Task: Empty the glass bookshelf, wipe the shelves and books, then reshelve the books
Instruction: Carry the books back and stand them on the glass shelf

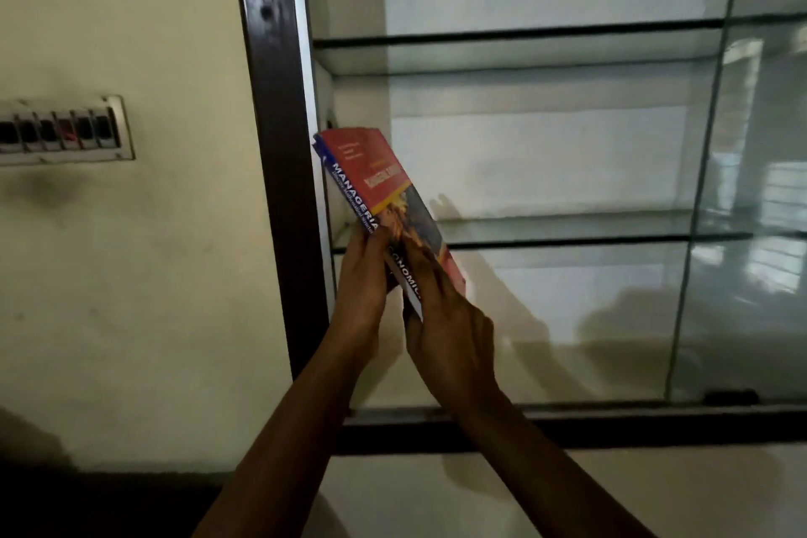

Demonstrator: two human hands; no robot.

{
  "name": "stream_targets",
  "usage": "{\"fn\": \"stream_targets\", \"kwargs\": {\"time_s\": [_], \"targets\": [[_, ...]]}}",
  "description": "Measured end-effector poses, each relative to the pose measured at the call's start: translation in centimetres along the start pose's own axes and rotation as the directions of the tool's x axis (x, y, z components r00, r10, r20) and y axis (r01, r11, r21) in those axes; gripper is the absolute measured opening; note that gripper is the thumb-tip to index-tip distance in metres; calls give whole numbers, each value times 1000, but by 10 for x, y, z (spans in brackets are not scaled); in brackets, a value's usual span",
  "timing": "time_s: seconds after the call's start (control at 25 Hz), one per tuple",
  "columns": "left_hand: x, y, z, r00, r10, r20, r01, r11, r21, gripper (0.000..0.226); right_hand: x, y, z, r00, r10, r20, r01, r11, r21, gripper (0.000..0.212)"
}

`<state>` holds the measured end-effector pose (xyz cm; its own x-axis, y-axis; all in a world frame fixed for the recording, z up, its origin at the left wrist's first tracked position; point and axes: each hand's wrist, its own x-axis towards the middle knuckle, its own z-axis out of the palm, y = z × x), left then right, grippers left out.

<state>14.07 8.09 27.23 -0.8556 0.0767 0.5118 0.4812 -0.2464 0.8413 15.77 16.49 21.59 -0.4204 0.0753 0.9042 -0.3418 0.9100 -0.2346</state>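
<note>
A thick book with a red cover and a blue spine reading "Managerial Economics" is held tilted at the left end of the glass bookshelf. Its top leans toward the dark wooden frame, and its lower part hangs in front of the middle glass shelf. My left hand grips the book's lower left side. My right hand holds the lower right, fingers laid along the cover and spine. No other books stand on the visible glass shelves.
A sliding glass door covers the right part of the cabinet. On the cream wall to the left sits a switch panel. The cabinet's dark bottom rail runs below my hands.
</note>
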Motion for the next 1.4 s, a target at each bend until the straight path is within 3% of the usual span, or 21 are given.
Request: {"fn": "stream_targets", "kwargs": {"time_s": [0.16,0.24,0.32,0.36,0.56,0.72,0.92,1.08,1.2,1.4], "targets": [[58,26,0,963,235,135,-263,926,269,59,71,21,21,972,-44,-229,72,991,115,76],[95,22,-20,904,416,98,-400,741,539,63,98,24,36,960,-44,-275,103,974,204,71],[133,5,-56,813,580,50,-382,467,798,70,119,27,55,947,-53,-316,130,965,229,68],[150,-5,-72,790,612,37,-339,386,858,70,127,30,66,948,-51,-313,131,962,241,66],[200,-49,-117,716,682,152,-298,101,949,68,146,48,141,955,26,-295,40,975,217,71],[207,-57,-121,649,735,195,-336,47,941,65,157,48,188,924,209,-319,-70,916,395,62],[210,-59,-122,623,756,201,-328,19,944,63,161,45,205,992,115,-45,-80,875,477,64],[209,-61,-121,611,767,197,-310,3,951,63,165,30,204,989,145,40,-137,752,645,56],[211,-61,-120,609,768,197,-307,0,952,60,169,6,210,984,134,114,-175,657,733,65],[204,-70,-129,624,742,247,-338,-29,941,59,167,25,198,980,84,181,-182,743,644,61]]}}
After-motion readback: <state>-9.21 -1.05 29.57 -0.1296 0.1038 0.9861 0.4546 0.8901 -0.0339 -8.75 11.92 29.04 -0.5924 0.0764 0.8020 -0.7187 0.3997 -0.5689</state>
